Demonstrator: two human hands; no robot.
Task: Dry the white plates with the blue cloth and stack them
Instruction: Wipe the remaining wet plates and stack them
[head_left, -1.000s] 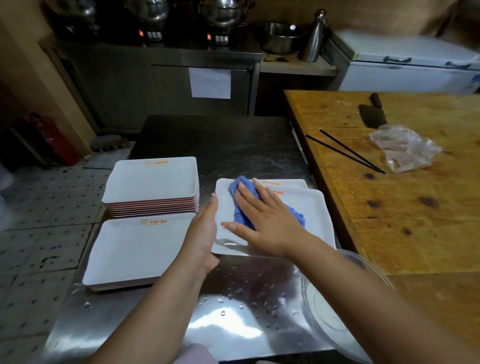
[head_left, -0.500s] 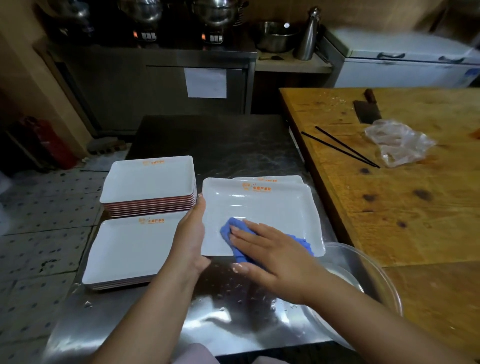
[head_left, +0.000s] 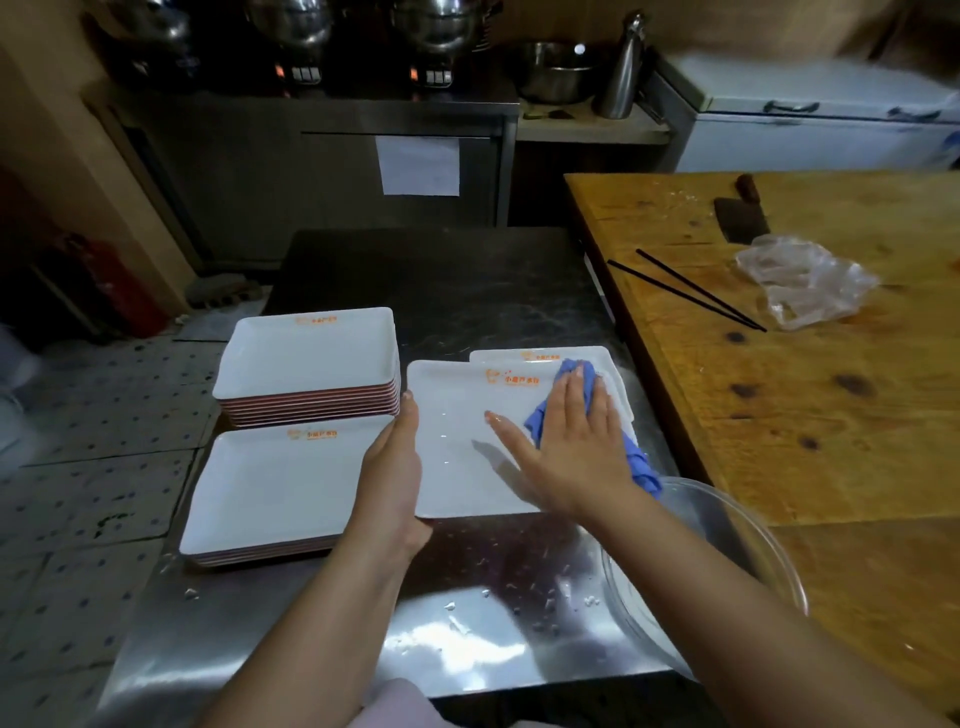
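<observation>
A white rectangular plate (head_left: 457, 441) with an orange logo lies tilted over the steel table. My left hand (head_left: 395, 478) grips its left edge near the front corner. My right hand (head_left: 566, 441) lies flat, fingers straight, and presses the blue cloth (head_left: 582, 379) onto the plate's right half. Part of the cloth hangs out behind my wrist. Beneath this plate another white plate (head_left: 540, 354) shows at the back. To the left stand a tall stack of white plates (head_left: 306, 353) and, nearer me, a low stack (head_left: 275, 483).
The steel table (head_left: 467, 613) is wet with droplets at the front. A clear glass bowl (head_left: 727, 561) sits at its right front corner. On the wooden table (head_left: 831, 415) to the right lie black chopsticks (head_left: 685, 288), a plastic bag (head_left: 805, 280) and a cleaver (head_left: 740, 213).
My right hand has swept the cloth from the plate's front edge up to its far right part. My left hand keeps its hold on the left edge.
</observation>
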